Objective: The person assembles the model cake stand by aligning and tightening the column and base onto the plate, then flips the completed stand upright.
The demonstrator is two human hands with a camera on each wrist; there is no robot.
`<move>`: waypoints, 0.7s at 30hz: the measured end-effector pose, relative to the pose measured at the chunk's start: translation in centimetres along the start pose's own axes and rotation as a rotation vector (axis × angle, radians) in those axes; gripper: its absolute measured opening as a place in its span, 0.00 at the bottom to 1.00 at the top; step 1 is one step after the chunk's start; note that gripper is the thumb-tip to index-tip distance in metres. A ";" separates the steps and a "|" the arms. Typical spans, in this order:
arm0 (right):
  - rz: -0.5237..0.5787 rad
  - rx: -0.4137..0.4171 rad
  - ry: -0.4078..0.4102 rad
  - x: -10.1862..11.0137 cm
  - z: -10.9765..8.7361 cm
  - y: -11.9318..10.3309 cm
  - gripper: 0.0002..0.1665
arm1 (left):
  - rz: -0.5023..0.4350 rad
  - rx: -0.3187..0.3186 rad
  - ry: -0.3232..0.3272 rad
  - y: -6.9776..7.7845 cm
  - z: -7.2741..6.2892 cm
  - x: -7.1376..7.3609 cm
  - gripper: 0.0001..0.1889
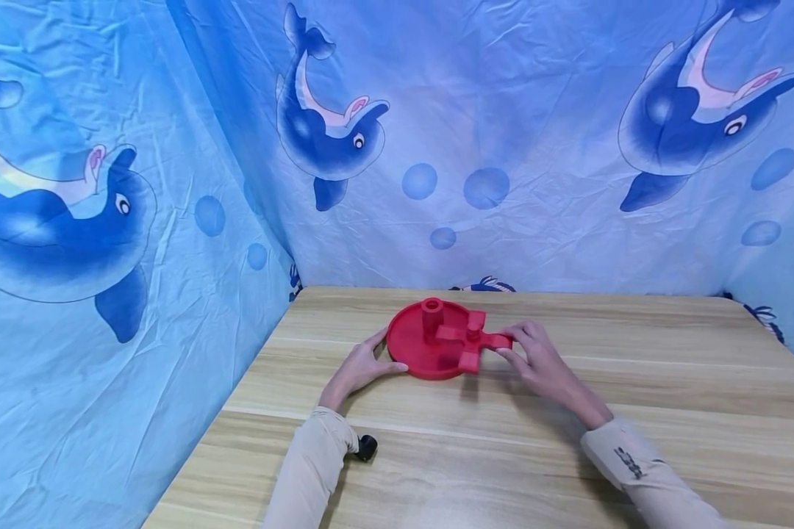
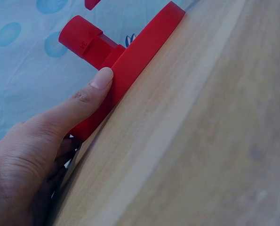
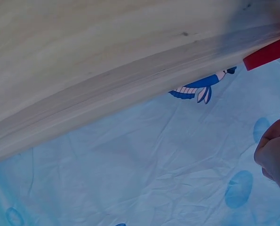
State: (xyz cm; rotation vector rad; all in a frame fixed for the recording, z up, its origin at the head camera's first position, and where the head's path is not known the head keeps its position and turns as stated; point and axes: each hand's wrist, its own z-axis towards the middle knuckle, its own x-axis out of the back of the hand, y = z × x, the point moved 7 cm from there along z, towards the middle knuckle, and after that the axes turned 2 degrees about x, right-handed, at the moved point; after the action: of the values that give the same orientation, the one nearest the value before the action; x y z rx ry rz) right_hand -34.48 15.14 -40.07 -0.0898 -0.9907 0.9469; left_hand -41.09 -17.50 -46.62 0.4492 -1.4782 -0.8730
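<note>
A red round base with a raised rim lies on the wooden table, and a hollow upright post rises from it. My left hand grips the base at its left side, the thumb against the rim and the fingers mostly hidden behind. On the right, my right hand pinches one arm of a red cross-shaped piece with a short knob on it. That piece overlaps the base's right edge in the head view, with a shadow below it. In the right wrist view only part of the piece shows.
A small black cylinder sits beside the left sleeve on the wooden table. Blue dolphin-print cloth hangs behind the table and along its left side.
</note>
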 end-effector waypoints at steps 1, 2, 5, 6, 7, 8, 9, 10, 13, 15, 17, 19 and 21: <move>0.005 0.001 0.001 -0.1 0.1 -0.1 0.20 | -0.001 -0.002 -0.001 0.0 0.0 0.0 0.54; 0.006 0.006 0.005 -0.1 0.1 -0.2 0.20 | 0.000 -0.004 -0.002 0.0 -0.1 0.0 0.54; 0.005 0.023 0.011 -0.4 0.2 -0.6 0.20 | 0.006 -0.008 -0.006 0.1 -0.1 0.0 0.54; 0.002 0.030 0.013 -0.4 0.3 -0.7 0.20 | 0.006 -0.008 -0.007 0.1 -0.1 0.0 0.54; 0.000 0.035 0.016 -0.5 0.3 -0.7 0.20 | 0.007 -0.007 -0.007 0.1 -0.1 0.0 0.54; 0.000 0.042 0.019 -0.6 0.3 -0.8 0.19 | 0.008 -0.003 -0.007 0.1 -0.1 0.0 0.54; 0.000 0.044 0.022 -0.7 0.4 -0.8 0.19 | 0.006 -0.001 -0.007 0.1 -0.1 0.0 0.54; 0.001 0.046 0.024 -0.8 0.4 -0.8 0.19 | 0.002 0.000 -0.006 0.1 -0.1 0.0 0.54; 0.008 0.048 0.029 -0.9 0.5 -1.0 0.17 | -0.005 0.001 -0.003 0.2 -0.2 0.0 0.54; 0.014 0.048 0.030 -1.0 0.6 -1.0 0.17 | -0.009 -0.001 0.000 0.2 -0.2 -0.1 0.54; 0.020 0.049 0.028 -1.1 0.7 -1.2 0.17 | -0.009 -0.001 0.003 0.2 -0.1 -0.1 0.54; 0.027 0.050 0.024 -1.3 0.8 -1.3 0.17 | -0.006 -0.002 0.004 0.1 -0.1 -0.1 0.54; 0.033 0.048 0.018 -1.5 1.0 -1.4 0.17 | -0.004 -0.004 0.003 0.0 -0.1 -0.1 0.54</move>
State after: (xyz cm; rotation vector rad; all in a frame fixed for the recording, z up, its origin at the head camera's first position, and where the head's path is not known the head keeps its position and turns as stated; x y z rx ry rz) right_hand -34.56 12.88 -39.84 -0.0741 -0.9520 0.9979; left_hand -40.99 -17.43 -46.67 0.4505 -1.4730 -0.8775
